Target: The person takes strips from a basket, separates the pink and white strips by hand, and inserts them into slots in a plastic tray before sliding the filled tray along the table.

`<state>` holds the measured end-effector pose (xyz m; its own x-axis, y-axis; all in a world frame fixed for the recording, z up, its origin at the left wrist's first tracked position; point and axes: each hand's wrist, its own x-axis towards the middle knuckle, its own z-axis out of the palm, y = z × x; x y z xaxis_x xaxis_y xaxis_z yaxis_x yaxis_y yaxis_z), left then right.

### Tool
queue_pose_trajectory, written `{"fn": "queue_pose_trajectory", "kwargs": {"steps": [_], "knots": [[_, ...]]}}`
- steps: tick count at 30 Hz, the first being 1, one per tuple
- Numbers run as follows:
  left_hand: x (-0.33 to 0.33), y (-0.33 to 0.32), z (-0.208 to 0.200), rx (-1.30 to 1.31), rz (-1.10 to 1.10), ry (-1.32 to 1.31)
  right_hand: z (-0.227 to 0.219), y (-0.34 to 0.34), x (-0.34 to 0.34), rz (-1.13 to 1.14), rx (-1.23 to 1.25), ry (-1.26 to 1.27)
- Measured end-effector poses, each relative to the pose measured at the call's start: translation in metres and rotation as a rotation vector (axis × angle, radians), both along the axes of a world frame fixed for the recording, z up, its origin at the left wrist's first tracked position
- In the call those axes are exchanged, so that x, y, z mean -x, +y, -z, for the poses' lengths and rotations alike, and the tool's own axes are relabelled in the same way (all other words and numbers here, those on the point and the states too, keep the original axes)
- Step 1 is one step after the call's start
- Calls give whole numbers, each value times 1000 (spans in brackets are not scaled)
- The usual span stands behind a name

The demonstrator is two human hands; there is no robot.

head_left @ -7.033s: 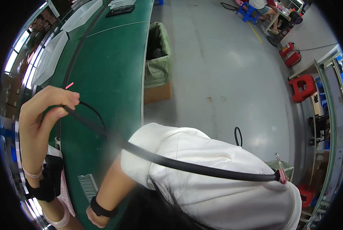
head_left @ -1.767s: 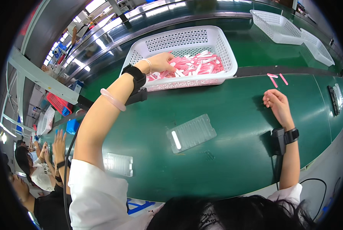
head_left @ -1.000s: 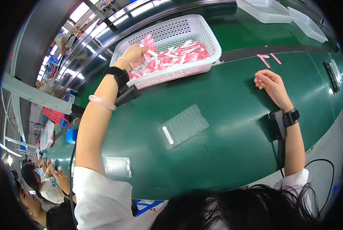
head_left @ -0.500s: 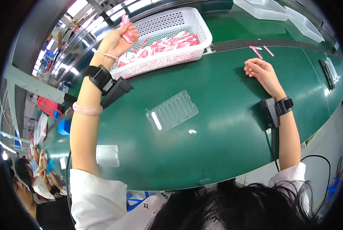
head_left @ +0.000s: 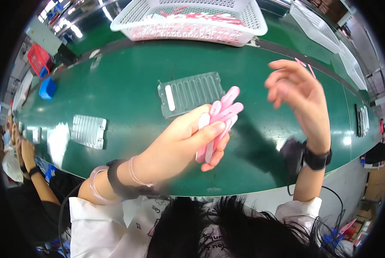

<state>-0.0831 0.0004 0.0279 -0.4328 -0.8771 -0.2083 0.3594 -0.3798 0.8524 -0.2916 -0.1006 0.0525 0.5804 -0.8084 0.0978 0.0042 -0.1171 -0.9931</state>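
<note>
A bundle of several pink and white nail files [head_left: 227,112] is gripped in my left hand [head_left: 188,139], thumb across them and rounded ends fanned out. It is held over the near side of a clear plastic tray [head_left: 196,91] with parallel grooves, which lies on the green table. One white nail file [head_left: 170,98] rests in the tray's leftmost groove. To the right, my right hand [head_left: 299,92] is raised above the table, fingers curved and apart, slightly blurred, with nothing in it.
At the back, a white perforated basket [head_left: 188,35] contains many pink and white files. Loose pink files [head_left: 312,71] lie beyond my right hand. Another clear tray [head_left: 89,131] is at left, near a co-worker's hands [head_left: 27,150]. White baskets [head_left: 317,30] stand at far right.
My left hand has come from the basket towards me, bringing the nail files over the table by the tray. My right hand has lifted and its fingers have spread. The view has shifted.
</note>
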Motion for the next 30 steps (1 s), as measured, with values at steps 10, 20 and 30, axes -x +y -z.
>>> {"fn": "queue_pose_trajectory", "kwargs": {"steps": [10,20,30], "knots": [[-6,10,9,24,35,-39,19,34,-45,-122,78,-26],[-32,9,6,144,1,-197,14,41,-71,-17,-124,27],[-54,9,7,15,37,-108,31,43,-87,-6,-90,-66]]}}
